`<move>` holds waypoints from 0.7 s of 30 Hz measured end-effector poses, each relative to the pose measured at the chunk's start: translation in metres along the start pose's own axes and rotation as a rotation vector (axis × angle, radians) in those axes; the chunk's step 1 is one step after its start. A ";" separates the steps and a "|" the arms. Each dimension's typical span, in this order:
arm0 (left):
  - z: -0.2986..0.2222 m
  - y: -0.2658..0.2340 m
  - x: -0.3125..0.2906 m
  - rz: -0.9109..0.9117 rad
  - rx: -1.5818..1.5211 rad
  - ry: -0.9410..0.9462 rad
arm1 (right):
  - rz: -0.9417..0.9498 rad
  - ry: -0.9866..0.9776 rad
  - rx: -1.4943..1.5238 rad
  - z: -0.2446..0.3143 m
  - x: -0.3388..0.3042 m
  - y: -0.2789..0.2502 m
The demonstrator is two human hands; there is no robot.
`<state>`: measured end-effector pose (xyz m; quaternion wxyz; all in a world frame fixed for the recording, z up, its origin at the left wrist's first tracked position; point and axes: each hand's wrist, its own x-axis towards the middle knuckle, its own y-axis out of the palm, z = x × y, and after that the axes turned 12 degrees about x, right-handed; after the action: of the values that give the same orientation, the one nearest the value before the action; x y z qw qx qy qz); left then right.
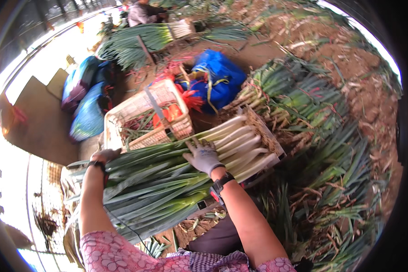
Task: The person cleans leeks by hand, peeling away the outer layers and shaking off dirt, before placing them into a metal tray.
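Observation:
A thick layer of leeks (163, 174) lies across a low stand in front of me, white stems to the right and green leaves to the left. My right hand (203, 156), in a pale glove, rests flat with spread fingers where the white stems turn green. At the far edge of the leaves, my left hand (106, 155) touches the leaf ends. Its fingers are blurred and partly hidden, so their closure is unclear. The root ends meet an upright board (268, 136) at the stand's right end.
Beyond the stand is a plastic crate (143, 106) containing orange-red material and leaf scraps. Blue netting (220, 75) lies behind it. Loose leeks (303, 99) cover the ground at right. A person (145, 13) sits far off near another leek pile (140, 41). Brown boards (41, 122) stand at left.

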<state>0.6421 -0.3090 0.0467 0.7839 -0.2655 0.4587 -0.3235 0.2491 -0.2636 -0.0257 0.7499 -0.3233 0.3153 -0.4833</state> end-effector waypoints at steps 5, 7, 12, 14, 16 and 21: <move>0.041 0.013 -0.018 -0.397 0.424 0.361 | -0.015 -0.040 0.050 0.012 0.003 -0.001; 0.031 0.019 -0.034 -0.532 0.576 0.399 | -0.011 -0.022 0.077 0.008 0.003 -0.003; 0.092 0.069 -0.023 -0.459 0.937 0.510 | -0.002 -0.033 0.126 0.012 0.004 -0.005; 0.140 0.106 -0.014 -0.563 0.922 0.506 | 0.087 -0.007 0.120 0.019 0.001 -0.016; 0.132 0.090 -0.031 -0.410 0.662 0.317 | 0.128 0.018 0.129 0.017 0.001 -0.018; 0.064 -0.002 -0.085 -0.757 -0.033 0.075 | 0.140 0.063 0.136 0.012 -0.006 -0.017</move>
<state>0.6671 -0.2391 0.1221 0.5871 -0.4168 0.3616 -0.5924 0.2475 -0.2617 -0.0041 0.7919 -0.2337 0.3270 -0.4597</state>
